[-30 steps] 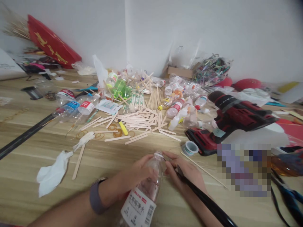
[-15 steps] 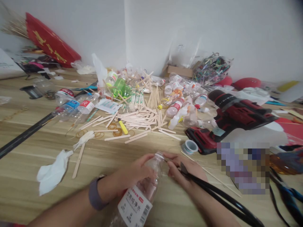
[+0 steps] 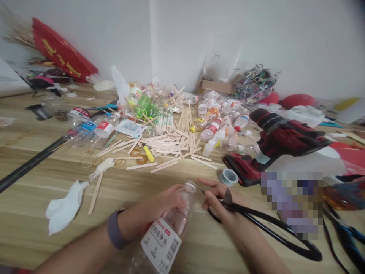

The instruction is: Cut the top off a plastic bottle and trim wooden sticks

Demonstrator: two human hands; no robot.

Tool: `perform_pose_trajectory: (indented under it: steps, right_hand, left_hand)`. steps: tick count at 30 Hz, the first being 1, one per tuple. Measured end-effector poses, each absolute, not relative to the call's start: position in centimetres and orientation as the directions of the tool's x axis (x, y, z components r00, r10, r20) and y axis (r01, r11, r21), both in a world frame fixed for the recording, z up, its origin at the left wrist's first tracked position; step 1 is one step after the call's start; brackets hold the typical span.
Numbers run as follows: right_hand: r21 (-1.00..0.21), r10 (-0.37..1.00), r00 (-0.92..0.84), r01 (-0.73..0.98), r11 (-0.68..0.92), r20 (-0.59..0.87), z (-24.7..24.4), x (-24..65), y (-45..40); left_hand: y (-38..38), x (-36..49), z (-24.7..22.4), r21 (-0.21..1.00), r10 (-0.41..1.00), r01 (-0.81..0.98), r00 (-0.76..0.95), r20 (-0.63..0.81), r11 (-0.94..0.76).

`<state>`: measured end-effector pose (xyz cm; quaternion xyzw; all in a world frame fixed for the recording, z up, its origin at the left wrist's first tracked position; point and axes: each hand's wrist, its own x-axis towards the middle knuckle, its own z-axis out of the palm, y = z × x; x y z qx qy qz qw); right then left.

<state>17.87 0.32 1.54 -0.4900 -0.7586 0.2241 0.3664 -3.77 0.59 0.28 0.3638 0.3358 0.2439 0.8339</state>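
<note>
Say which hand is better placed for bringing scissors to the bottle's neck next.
Probably the right hand: it holds the black-handled scissors just beside the bottle's neck, while the left hand holds the bottle.

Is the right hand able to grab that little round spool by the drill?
Probably, yes: the spool lies just beyond the right hand, and nothing seems to stand between them. But the hand holds black-handled scissors, which might need putting down first.

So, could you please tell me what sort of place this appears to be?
Probably a craft or maker's workspace: a cordless drill, scattered flat wooden sticks and piled plastic bottles share one wood-grain tabletop.
</note>
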Motion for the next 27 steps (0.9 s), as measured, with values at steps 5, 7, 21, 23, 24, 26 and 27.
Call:
perform_pose_trajectory:
  steps: [5, 7, 21, 23, 24, 26, 27]
  right_hand:
    - [-0.545, 0.807, -0.345, 0.604, 0.582, 0.479, -0.4, 17.8, 0.6]
    - [-0.487, 0.759, -0.361, 0.601, 0.634, 0.542, -1.2, 17.7, 0.9]
    - [-0.152, 0.556, -0.488, 0.644, 0.75, 0.673, -0.3, 17.0, 1.4]
    - [-0.102, 0.517, -0.506, 0.639, 0.762, 0.69, -0.5, 17.0, 1.6]
    - [-0.085, 0.506, -0.515, 0.638, 0.766, 0.692, -0.6, 16.9, 1.7]
    - [-0.047, 0.485, -0.529, 0.641, 0.766, 0.696, -0.9, 16.8, 1.7]
    - [-0.029, 0.477, -0.532, 0.646, 0.763, 0.699, -0.9, 16.8, 1.6]
  left_hand:
    - [0.5, -3.6, 0.4, 0.772, 0.677, -0.14, 0.592, -0.437, 0.62]
    - [0.5, -3.6, 0.5, 0.784, 0.698, -0.144, 0.57, -0.433, 0.604]
    - [0.6, -3.7, 0.0, 0.834, 0.725, -0.076, 0.542, -0.425, 0.546]
    - [0.7, -3.7, -0.2, 0.832, 0.714, -0.047, 0.542, -0.444, 0.553]
    - [0.8, -3.7, -0.3, 0.83, 0.706, -0.028, 0.542, -0.455, 0.557]
    - [0.8, -3.8, -0.6, 0.849, 0.719, 0.007, 0.528, -0.452, 0.529]
    - [0.8, -3.9, -0.8, 0.862, 0.731, 0.021, 0.52, -0.442, 0.507]
